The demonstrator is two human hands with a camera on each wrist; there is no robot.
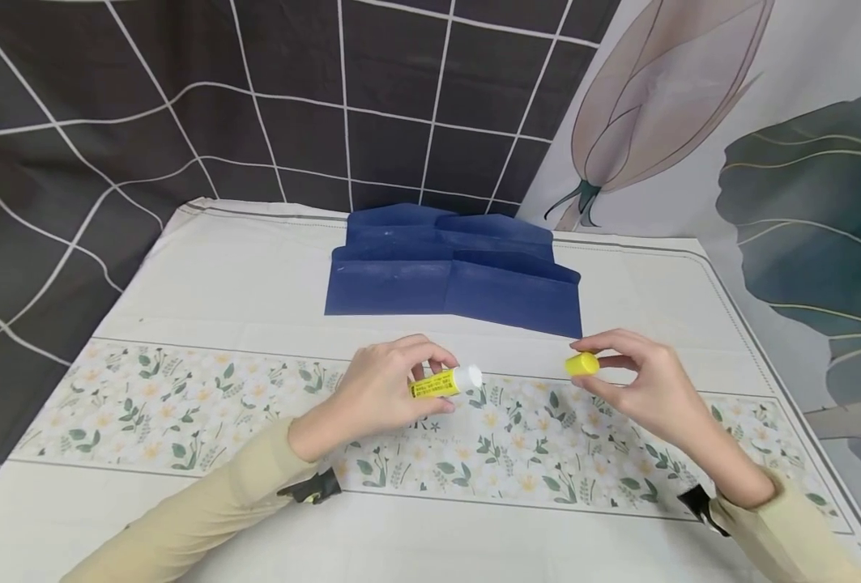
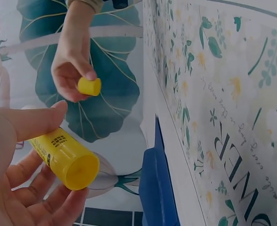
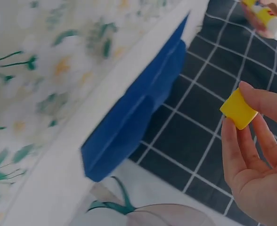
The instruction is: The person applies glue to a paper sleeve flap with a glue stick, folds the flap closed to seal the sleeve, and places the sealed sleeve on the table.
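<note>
My left hand (image 1: 390, 380) grips a yellow glue stick (image 1: 433, 384) above the floral band of the table cover, its white end pointing to the right in the head view. Its yellow base (image 2: 82, 170) faces the left wrist camera. The right hand (image 1: 641, 380) pinches a yellow cap (image 1: 581, 364) between thumb and fingers, apart from the glue stick. In the right wrist view the cap (image 3: 239, 109) shows its side between the fingertips. Beyond both hands, several dark blue envelopes (image 1: 394, 287) lie overlapping with their flaps raised.
A white table cover (image 1: 255, 267) with a floral printed band (image 1: 240, 405) spreads under the hands. Behind the table hangs a dark cloth with a white grid (image 1: 386, 73). At the right is a pale curtain with large leaf and flower prints (image 1: 824, 210).
</note>
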